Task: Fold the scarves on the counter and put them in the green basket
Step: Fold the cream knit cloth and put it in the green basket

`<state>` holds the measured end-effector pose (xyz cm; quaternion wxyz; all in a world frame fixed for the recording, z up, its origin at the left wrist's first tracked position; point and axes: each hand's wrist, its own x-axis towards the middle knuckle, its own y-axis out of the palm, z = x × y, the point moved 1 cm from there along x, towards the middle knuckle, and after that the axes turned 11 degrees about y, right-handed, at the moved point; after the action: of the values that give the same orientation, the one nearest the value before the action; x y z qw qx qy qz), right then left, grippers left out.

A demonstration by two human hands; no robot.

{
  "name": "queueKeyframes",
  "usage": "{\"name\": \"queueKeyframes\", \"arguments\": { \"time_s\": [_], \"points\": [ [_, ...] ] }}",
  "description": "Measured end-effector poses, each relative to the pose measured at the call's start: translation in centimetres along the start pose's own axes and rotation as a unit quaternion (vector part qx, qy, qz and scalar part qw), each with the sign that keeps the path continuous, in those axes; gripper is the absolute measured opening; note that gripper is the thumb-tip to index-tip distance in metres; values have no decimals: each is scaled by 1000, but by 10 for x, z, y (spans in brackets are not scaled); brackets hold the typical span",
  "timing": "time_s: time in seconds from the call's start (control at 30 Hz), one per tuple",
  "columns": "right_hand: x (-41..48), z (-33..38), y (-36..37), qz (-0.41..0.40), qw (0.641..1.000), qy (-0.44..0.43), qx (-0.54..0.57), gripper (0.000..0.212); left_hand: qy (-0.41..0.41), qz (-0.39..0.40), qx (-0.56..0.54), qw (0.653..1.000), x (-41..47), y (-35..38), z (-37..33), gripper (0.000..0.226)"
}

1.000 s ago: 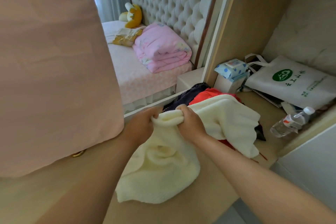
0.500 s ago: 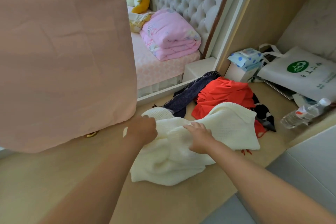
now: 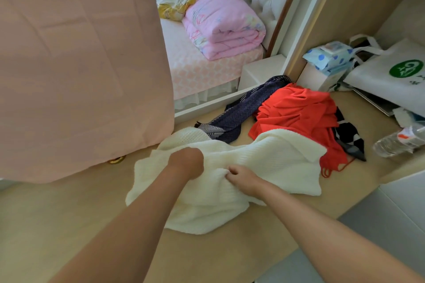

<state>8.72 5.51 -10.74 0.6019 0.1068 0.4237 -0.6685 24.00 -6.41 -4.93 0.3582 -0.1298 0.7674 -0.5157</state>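
Subject: cream knitted scarf (image 3: 276, 158), rumpled on beige counter (image 3: 69, 213), overlapping near edge of red fabric scarf heap (image 3: 299, 112). Left hand (image 3: 186, 163) clenched on scarf's upper fold. Right hand (image 3: 243, 179) pinches ridge alongside. Assessment: soft, light, limp knit, unlikely to slip. Take hold at corners of long edge.

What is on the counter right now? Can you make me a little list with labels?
Cream scarf: rumpled on the counter, under both hands
Left hand: grips the cream scarf
Right hand: fingers pinch a fold of the cream scarf
Red scarf: bunched behind the cream scarf, partly under it
Navy scarf: stretched out left of the red scarf
Water bottle: lying at the right edge
Green basket: not in view
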Motion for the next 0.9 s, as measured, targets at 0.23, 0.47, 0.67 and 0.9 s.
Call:
{"name": "queueKeyframes", "arguments": {
  "time_s": [0.23, 0.47, 0.67, 0.9],
  "points": [
    [1, 43, 35, 193, 980, -18, 52, 13, 40, 19, -40, 998, 4, 16, 14, 55],
    [30, 27, 39, -55, 983, 49, -170, 54, -98, 200, -12, 975, -15, 54, 58, 57],
    [45, 49, 38, 31, 993, -28, -113, 48, -133, 166, 18, 977, -8, 36, 58, 37],
    [109, 70, -36, -169, 897, -108, -393, 58, -66, -49, -150, 985, 58, 8, 31, 45]
  ]
}}
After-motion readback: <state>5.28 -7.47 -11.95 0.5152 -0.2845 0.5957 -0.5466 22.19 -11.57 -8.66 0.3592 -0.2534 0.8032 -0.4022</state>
